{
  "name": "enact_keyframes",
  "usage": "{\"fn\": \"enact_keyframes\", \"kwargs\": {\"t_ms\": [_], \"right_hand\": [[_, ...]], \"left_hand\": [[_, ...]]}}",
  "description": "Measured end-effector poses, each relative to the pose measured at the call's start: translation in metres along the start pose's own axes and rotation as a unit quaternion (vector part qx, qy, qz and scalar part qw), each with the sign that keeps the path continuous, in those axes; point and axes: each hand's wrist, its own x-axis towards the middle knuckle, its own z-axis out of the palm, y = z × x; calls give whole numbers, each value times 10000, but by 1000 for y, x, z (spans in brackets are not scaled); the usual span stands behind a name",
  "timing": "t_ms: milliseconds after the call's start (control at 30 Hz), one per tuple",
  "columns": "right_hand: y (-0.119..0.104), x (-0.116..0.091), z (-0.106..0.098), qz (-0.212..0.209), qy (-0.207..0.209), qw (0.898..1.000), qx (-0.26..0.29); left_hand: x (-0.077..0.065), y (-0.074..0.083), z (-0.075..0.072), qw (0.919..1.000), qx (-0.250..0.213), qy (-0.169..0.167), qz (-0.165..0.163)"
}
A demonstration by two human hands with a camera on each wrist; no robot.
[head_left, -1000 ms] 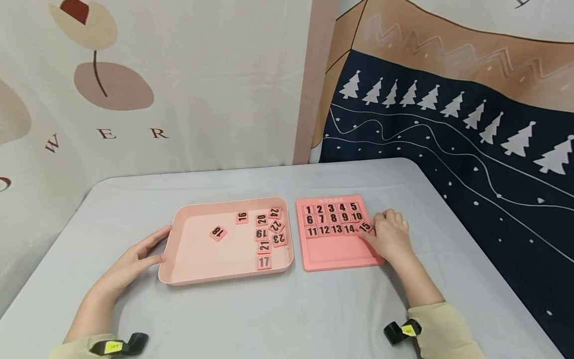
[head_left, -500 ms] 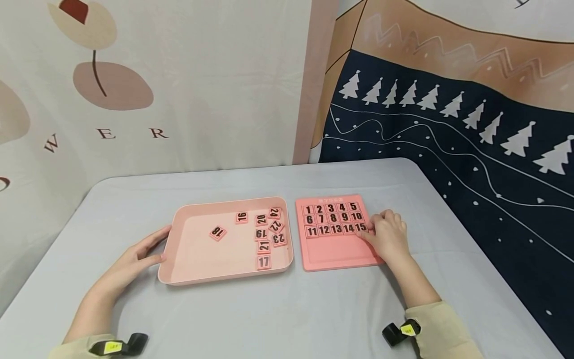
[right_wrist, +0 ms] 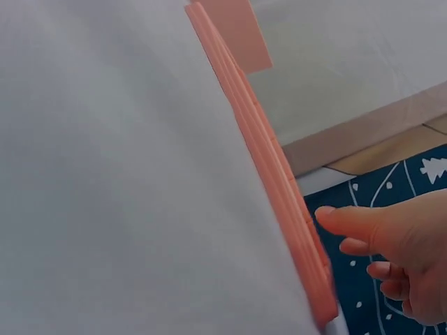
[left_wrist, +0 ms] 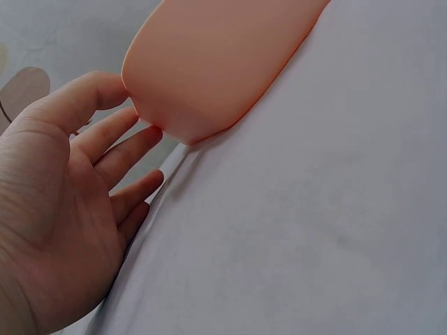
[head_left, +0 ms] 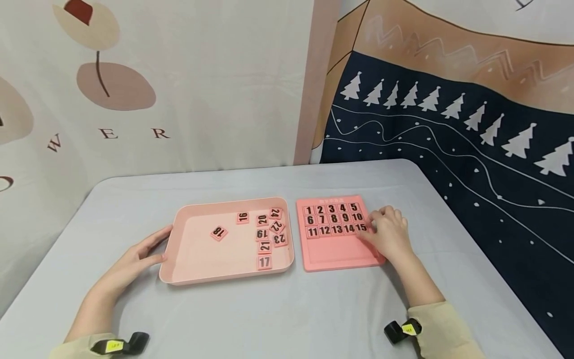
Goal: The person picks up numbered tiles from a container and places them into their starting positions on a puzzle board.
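At the left end of a pale pink tray [head_left: 197,249], my left hand [head_left: 130,264] rests its thumb and some fingertips against the outer wall. The left wrist view shows those fingers [left_wrist: 129,157] spread and relaxed at the tray's corner. My right hand [head_left: 390,234] is over the right edge of a pink number board [head_left: 341,252], its thumb and fingertips at tile 15 [head_left: 360,228]. That tile lies flat at the end of the third row, after tile 14 [head_left: 349,229]. In the right wrist view the thumb [right_wrist: 342,220] is extended and the other fingers loosely bent.
Several loose number tiles lie in the tray, mostly near its right end; tile 18 [head_left: 218,233] and tile 16 [head_left: 242,217] sit farther left. Below the board's third row its surface is bare. Both stand on a table with a pale cloth [head_left: 269,319], and printed curtains hang behind.
Tile 15 was tilted under my right fingertips a second ago and now lies straight in its row. My right hand has barely shifted. The left hand and tray stay put.
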Motion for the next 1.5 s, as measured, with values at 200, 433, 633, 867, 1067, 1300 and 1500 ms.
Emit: {"fn": "enact_keyframes", "kwargs": {"t_ms": [200, 433, 633, 867, 1067, 1300, 1500], "right_hand": [[-14, 3, -7, -306, 22, 9987, 416], [-48, 15, -11, -1048, 158, 9893, 1001], [-79, 25, -9, -1740, 147, 9758, 1316], [-109, 34, -1, -2278, -103, 9653, 1272], [-125, 40, 13, -2578, -320, 9574, 1260], [-136, 42, 26, -2771, -505, 9519, 1210], [-143, 39, 37, -2799, -810, 9486, 1234]], "left_hand": [[-1, -2, 0, 10000, -6, 21, 28], [-1, -2, -1, 10000, -10, 26, 65], [-1, 0, -1, 10000, -48, -8, 34], [-1, -1, -1, 10000, -59, 9, 21], [-1, -2, -1, 10000, -51, 28, 69], [-1, -2, -1, 9999, -117, 8, 127], [-1, -1, 0, 9998, -136, -3, 118]]}}
